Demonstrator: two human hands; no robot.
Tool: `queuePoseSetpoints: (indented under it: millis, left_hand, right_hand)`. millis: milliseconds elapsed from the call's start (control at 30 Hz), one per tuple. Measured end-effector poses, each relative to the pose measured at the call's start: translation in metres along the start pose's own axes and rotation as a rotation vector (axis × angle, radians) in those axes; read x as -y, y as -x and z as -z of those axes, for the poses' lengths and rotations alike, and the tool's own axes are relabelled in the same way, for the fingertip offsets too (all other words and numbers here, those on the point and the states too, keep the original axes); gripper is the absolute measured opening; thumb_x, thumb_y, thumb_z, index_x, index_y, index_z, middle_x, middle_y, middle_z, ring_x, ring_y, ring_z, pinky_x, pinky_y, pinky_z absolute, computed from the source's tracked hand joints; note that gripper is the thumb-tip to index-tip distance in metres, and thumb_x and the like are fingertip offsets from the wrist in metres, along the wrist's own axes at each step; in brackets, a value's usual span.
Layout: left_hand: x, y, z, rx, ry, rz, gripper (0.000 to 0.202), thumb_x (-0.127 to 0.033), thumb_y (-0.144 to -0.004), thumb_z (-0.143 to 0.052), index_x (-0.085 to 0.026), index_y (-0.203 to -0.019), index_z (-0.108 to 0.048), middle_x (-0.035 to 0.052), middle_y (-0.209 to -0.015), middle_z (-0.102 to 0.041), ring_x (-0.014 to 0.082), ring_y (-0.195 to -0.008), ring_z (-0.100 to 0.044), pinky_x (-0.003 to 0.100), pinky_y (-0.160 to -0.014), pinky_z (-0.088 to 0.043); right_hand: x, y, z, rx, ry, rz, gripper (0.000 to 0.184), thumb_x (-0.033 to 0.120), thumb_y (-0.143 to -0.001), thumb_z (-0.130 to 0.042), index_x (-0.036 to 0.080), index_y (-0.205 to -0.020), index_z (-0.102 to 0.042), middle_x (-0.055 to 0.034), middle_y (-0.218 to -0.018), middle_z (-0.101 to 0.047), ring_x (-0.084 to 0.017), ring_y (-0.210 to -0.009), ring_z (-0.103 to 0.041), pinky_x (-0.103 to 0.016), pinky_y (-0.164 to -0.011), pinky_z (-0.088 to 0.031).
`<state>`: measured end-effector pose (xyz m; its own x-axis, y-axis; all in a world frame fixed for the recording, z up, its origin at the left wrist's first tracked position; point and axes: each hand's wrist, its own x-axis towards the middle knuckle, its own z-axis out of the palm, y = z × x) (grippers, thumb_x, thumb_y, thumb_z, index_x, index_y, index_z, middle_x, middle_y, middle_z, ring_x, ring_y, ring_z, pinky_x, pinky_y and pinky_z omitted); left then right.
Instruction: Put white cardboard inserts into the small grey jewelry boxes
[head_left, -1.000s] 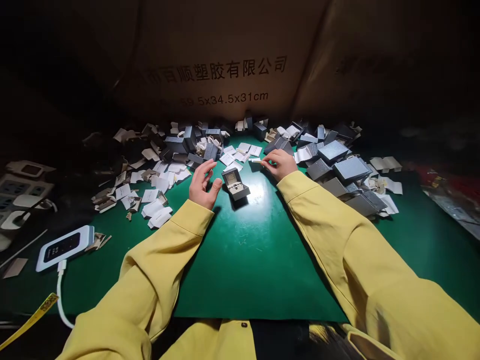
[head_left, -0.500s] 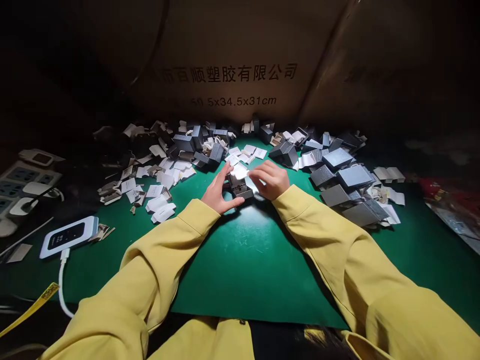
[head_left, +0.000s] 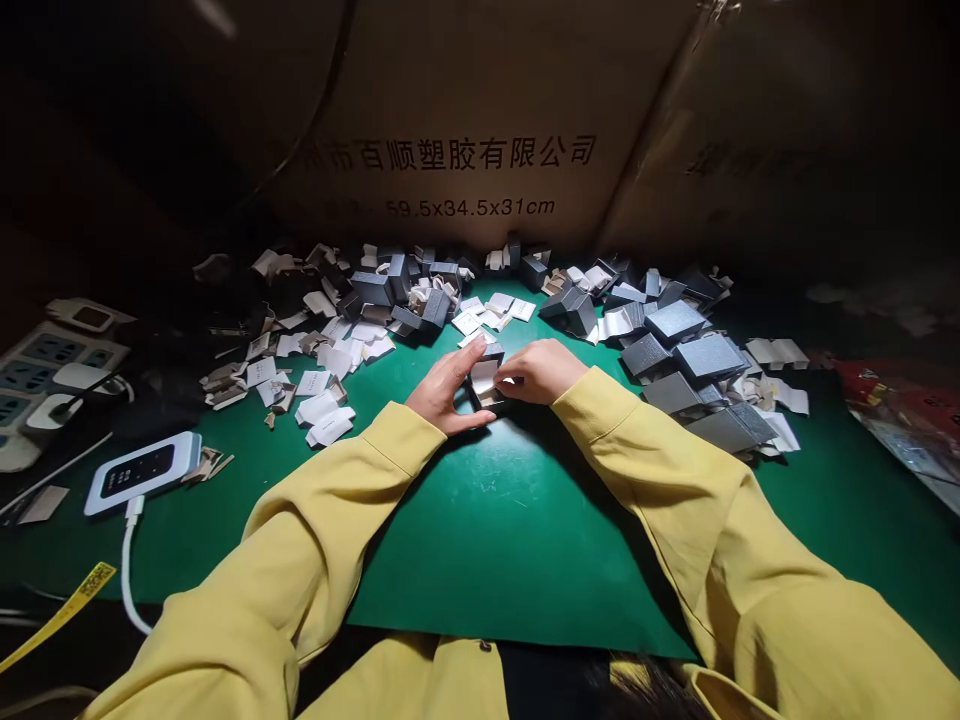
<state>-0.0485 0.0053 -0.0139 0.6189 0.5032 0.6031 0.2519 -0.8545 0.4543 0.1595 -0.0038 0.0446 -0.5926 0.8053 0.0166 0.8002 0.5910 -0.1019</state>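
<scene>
A small dark box (head_left: 484,374) with a pale inside stands open on the green mat, in the middle of the view. My left hand (head_left: 444,392) grips its left side, the thumb along the near edge and the fingers at the back. My right hand (head_left: 546,370) is at the box's right side, fingers bent and pressed together, with the tips at the opening. What those fingertips hold, if anything, is hidden. Just behind the box lie several printed white cards (head_left: 499,308).
Dark boxes (head_left: 707,357) are heaped at the right, and more lie at the back left. White folded card pieces (head_left: 322,415) are scattered on the left. A white device with a cable (head_left: 142,472) and a power strip (head_left: 45,375) sit farther left. A large printed carton (head_left: 450,90) stands behind.
My right hand has moved slightly down to the box, and its fingertips are now at the opening. The white piece seen above the box has gone from there. My left hand stays around the box.
</scene>
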Motion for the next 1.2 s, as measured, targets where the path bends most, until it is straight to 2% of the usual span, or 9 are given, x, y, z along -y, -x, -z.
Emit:
queuePoseSetpoints:
  millis: [100, 267, 367, 500, 667, 867, 1033, 1200]
  left_hand:
    - [0.000, -0.001, 0.000, -0.010, -0.004, -0.061, 0.099, -0.033, -0.071, -0.076, -0.029, -0.150, -0.015, 0.0159, -0.146, -0.039, 0.0324, -0.132, -0.041, 0.051, -0.105, -0.041]
    - [0.003, -0.002, 0.000, 0.006, -0.035, -0.127, 0.100, -0.033, -0.072, -0.075, -0.027, -0.151, -0.014, 0.0183, -0.145, -0.040, 0.0324, -0.126, -0.046, 0.050, -0.100, -0.045]
    - [0.004, -0.003, 0.000, 0.002, -0.031, -0.129, 0.099, -0.032, -0.072, -0.075, -0.028, -0.150, -0.015, 0.0179, -0.145, -0.040, 0.0322, -0.127, -0.046, 0.049, -0.100, -0.045]
    - [0.004, -0.003, 0.001, -0.013, -0.009, -0.100, 0.098, -0.033, -0.071, -0.076, -0.029, -0.150, -0.018, 0.0172, -0.146, -0.039, 0.0317, -0.128, -0.045, 0.048, -0.102, -0.044]
    - [0.004, -0.001, 0.001, -0.029, 0.000, -0.034, 0.101, -0.034, -0.069, -0.077, -0.029, -0.150, -0.017, 0.0161, -0.146, -0.039, 0.0325, -0.129, -0.045, 0.049, -0.102, -0.044]
    - [-0.001, -0.002, 0.002, -0.005, -0.005, 0.057, 0.104, -0.033, -0.069, -0.077, -0.029, -0.151, -0.013, 0.0150, -0.143, -0.044, 0.0301, -0.124, -0.049, 0.045, -0.100, -0.047]
    - [-0.002, -0.001, 0.002, -0.009, -0.013, 0.083, 0.106, -0.037, -0.067, -0.078, -0.029, -0.151, -0.013, 0.0147, -0.137, -0.050, 0.0301, -0.122, -0.052, 0.046, -0.096, -0.050]
    - [0.000, 0.000, -0.001, -0.009, 0.007, 0.108, 0.106, -0.034, -0.066, -0.078, -0.026, -0.151, -0.015, 0.0151, -0.135, -0.051, 0.0305, -0.122, -0.051, 0.045, -0.098, -0.049]
  right_hand:
    - [0.010, 0.000, 0.009, 0.081, 0.065, -0.032, 0.022, 0.028, -0.083, -0.053, 0.026, -0.089, -0.075, -0.0044, -0.084, -0.073, -0.018, -0.075, -0.063, -0.027, -0.060, -0.031]
    - [0.020, -0.003, 0.009, 0.150, 0.146, -0.031, 0.032, 0.028, -0.089, -0.044, 0.019, -0.091, -0.074, -0.0108, -0.090, -0.072, -0.022, -0.079, -0.066, -0.028, -0.064, -0.038]
    - [0.023, -0.004, 0.009, 0.175, 0.168, -0.034, 0.035, 0.027, -0.092, -0.040, 0.017, -0.093, -0.073, -0.0130, -0.091, -0.072, -0.024, -0.083, -0.067, -0.029, -0.067, -0.041]
    - [0.026, -0.002, 0.013, 0.202, 0.167, -0.077, 0.034, 0.032, -0.092, -0.041, 0.019, -0.093, -0.073, -0.0122, -0.092, -0.072, -0.024, -0.083, -0.067, -0.030, -0.068, -0.043]
    - [0.027, 0.000, 0.015, 0.133, 0.121, -0.104, 0.032, 0.031, -0.092, -0.041, 0.022, -0.094, -0.072, -0.0087, -0.097, -0.071, -0.021, -0.084, -0.065, -0.028, -0.067, -0.041]
    - [0.024, -0.002, 0.000, -0.019, 0.152, -0.040, 0.032, 0.021, -0.095, -0.037, 0.019, -0.092, -0.069, -0.0077, -0.097, -0.069, -0.020, -0.094, -0.058, -0.027, -0.057, -0.036]
    - [0.023, -0.004, -0.005, -0.039, 0.143, -0.028, 0.026, 0.025, -0.095, -0.042, 0.021, -0.095, -0.068, -0.0048, -0.100, -0.069, -0.019, -0.093, -0.058, -0.026, -0.054, -0.033]
    - [0.027, -0.004, -0.003, -0.020, 0.145, -0.073, 0.026, 0.025, -0.095, -0.041, 0.020, -0.098, -0.066, -0.0065, -0.098, -0.070, -0.019, -0.088, -0.061, -0.026, -0.057, -0.035]
